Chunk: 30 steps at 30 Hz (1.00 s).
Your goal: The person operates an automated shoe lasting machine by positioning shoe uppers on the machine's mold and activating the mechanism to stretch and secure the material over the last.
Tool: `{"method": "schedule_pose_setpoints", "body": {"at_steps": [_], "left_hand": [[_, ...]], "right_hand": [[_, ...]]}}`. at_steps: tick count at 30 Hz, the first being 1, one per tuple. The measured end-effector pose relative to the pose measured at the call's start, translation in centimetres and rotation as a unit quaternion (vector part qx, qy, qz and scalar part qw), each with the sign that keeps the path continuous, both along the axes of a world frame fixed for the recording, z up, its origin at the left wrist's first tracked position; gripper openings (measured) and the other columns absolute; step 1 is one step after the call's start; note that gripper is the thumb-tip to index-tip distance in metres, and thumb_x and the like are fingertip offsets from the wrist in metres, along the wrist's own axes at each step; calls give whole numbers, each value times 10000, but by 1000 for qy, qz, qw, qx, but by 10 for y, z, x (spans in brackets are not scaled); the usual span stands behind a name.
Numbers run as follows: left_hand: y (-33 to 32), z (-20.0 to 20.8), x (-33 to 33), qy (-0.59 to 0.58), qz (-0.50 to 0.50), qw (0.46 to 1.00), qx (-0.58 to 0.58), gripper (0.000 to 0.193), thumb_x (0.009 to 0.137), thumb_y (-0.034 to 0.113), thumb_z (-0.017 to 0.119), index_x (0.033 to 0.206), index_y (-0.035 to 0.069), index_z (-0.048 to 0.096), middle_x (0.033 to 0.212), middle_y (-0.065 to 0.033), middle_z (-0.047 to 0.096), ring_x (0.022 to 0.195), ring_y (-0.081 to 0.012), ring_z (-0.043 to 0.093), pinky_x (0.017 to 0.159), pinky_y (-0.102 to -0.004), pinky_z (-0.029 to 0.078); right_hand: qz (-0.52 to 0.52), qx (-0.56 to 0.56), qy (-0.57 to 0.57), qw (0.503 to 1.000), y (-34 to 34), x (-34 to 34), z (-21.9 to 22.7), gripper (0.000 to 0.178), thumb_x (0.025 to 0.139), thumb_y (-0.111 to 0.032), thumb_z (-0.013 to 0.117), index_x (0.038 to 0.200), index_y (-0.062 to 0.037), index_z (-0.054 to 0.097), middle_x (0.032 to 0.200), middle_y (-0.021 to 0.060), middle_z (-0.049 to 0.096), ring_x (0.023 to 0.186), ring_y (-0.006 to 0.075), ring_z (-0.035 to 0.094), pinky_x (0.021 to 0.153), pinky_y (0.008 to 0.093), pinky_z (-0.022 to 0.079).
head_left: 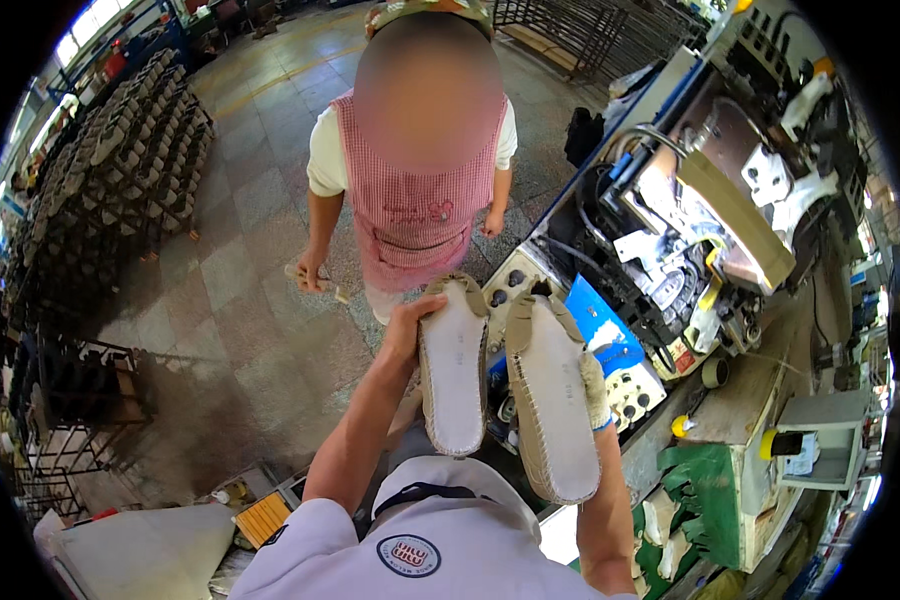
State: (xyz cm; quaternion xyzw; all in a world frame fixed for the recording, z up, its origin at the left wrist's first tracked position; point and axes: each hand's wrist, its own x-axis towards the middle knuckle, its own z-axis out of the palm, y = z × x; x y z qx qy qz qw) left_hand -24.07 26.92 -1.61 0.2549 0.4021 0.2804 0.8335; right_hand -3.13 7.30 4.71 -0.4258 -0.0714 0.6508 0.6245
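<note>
My left hand (pixel 408 328) is closed on the outer side of a tan shoe upper (pixel 455 370), thumb near its gathered end. Its pale, flat underside faces me, with stitching round the rim. Beside it, a second shoe upper (pixel 553 410) of the same kind is held by my right hand (pixel 595 390), which wears a light glove with a blue cuff. That upper hides part of the right-hand fingers. Both uppers hang in front of my chest, side by side with a narrow gap between them.
A person in a red checked apron (pixel 410 200) stands facing me, holding a brush-like tool (pixel 318 284). To the right are a machine (pixel 670 250) with hoses and a control panel with knobs (pixel 630 395). Racks of shoes (pixel 120 150) fill the far left. A green-covered bench (pixel 705 500) is at lower right.
</note>
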Motion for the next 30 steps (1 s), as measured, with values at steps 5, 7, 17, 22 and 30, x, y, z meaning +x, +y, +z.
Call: {"method": "schedule_pose_setpoints", "body": {"at_steps": [5, 7, 17, 22, 30], "left_hand": [[14, -24, -23, 33, 1, 999, 12, 360, 884, 305, 649, 1086, 9, 685, 894, -104, 710, 717, -219, 697, 655, -353, 556], [22, -32, -28, 54, -15, 998, 8, 377, 882, 309, 652, 1098, 2, 681, 895, -106, 710, 721, -227, 698, 655, -356, 555], [36, -39, -45, 39, 1, 999, -32, 374, 892, 277, 678, 1074, -49, 708, 877, -123, 713, 691, -231, 689, 637, -360, 539], [40, -45, -39, 46, -7, 998, -50, 388, 885, 285, 677, 1085, -47, 699, 884, -123, 710, 675, -230, 690, 621, -354, 542], [43, -53, -28, 39, -31, 998, -44, 382, 870, 328, 652, 1075, 7, 681, 861, -101, 702, 681, -225, 678, 640, -364, 535]], "right_hand": [[14, -42, 8, 999, 30, -13, -20, 868, 822, -682, 701, 1431, -91, 522, 1225, 131, 674, 1011, 293, 683, 868, 452, 575], [14, -58, 19, 998, 36, -17, -27, 862, 825, -673, 706, 1436, -94, 518, 1237, 129, 672, 1028, 288, 681, 883, 447, 574], [16, -118, 41, 992, 59, -34, -34, 825, 836, -675, 704, 1419, -113, 543, 1245, 109, 681, 1046, 261, 682, 902, 418, 572], [7, -126, -1, 992, 61, -36, -37, 798, 848, -744, 646, 1340, -115, 626, 1171, 93, 716, 966, 254, 696, 824, 408, 578], [-4, -108, 0, 994, 56, -21, -58, 771, 884, -696, 644, 1384, -112, 598, 1218, 104, 702, 1024, 258, 683, 880, 409, 560]]}}
